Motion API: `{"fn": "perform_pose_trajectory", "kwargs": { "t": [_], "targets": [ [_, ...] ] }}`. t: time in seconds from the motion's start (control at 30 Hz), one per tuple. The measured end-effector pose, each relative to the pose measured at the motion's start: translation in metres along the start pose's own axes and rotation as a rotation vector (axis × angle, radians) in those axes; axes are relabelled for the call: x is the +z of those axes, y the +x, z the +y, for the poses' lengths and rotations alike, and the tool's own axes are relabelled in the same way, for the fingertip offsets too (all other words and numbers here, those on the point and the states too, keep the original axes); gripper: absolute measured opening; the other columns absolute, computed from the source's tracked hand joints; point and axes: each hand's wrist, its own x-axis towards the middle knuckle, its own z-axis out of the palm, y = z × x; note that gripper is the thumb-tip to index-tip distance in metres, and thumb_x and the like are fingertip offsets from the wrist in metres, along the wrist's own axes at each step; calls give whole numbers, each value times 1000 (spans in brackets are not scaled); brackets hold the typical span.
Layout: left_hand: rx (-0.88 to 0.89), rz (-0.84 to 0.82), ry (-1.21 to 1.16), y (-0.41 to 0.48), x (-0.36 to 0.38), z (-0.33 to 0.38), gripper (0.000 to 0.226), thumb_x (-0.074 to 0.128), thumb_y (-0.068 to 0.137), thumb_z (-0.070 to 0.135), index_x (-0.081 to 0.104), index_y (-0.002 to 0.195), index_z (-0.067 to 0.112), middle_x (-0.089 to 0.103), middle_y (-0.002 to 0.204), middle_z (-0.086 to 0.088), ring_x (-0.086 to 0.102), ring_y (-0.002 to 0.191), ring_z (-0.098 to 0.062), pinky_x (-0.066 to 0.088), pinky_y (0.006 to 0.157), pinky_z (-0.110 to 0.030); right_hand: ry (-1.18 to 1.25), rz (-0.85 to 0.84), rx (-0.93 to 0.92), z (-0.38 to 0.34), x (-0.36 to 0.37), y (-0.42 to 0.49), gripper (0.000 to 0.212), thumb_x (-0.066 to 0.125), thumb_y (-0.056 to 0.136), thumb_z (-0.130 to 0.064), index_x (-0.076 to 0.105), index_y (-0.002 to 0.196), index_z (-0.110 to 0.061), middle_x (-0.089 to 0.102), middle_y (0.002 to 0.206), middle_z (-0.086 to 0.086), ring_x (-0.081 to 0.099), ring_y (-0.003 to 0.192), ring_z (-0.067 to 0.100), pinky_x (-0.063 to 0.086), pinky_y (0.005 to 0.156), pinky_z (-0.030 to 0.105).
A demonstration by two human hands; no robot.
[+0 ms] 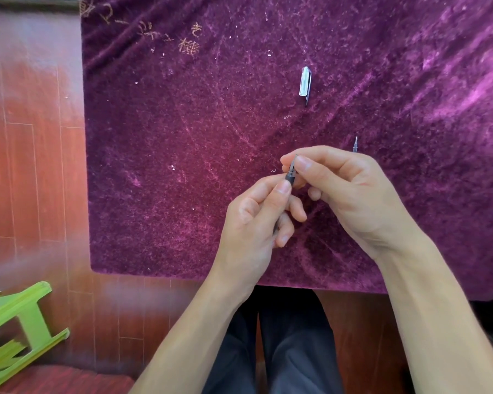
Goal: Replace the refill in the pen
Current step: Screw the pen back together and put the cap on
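A: Where's the slim grey plastic pen (291,174)?

B: Off the table, in both your hands above the purple velvet cloth (182,137). Left hand (256,223) is closed round the barrel. Right hand (339,183) pinches the tip section between thumb and forefinger.

A: How do I do this step?

B: Looks like unscrewing the tip. Lock the left, roll only the right fingers, stay along the axis.

A: Parts?

B: Clear cap (305,82) lies well apart. Thin refill (355,145) sits just behind your right hand.
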Motion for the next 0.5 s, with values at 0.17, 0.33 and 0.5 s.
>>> {"fn": "perform_pose_trajectory", "kwargs": {
  "t": [0.17, 0.33, 0.5],
  "targets": [
    [3, 3, 8, 1, -1, 2, 27, 47, 105, 25, 73, 111, 24, 67, 76, 0, 45, 45, -6, 41, 49, -15, 24, 38, -15, 3, 3, 3, 9, 74, 100, -21, 80, 100, -15, 79, 90, -8, 69, 83, -3, 51, 74, 10],
    [-6, 9, 1, 2, -1, 1, 29, 47, 106, 23, 71, 117, 12, 65, 75, -3, 44, 46, -7, 40, 49, -16, 0, 14, -4, 3, 1, 3, 22, 61, 107, -32, 83, 112, -31, 80, 97, -2, 68, 93, 8, 47, 77, 28],
    [-14, 22, -1, 2, 0, 0, 28, 47, 105, 23, 71, 115, 12, 66, 74, -3, 44, 45, -8, 40, 50, -16, 12, 18, -17, 3, 0, 2, 15, 69, 103, -27, 84, 102, -27, 81, 91, -8, 70, 87, 0, 49, 74, 19]
  ]
}}
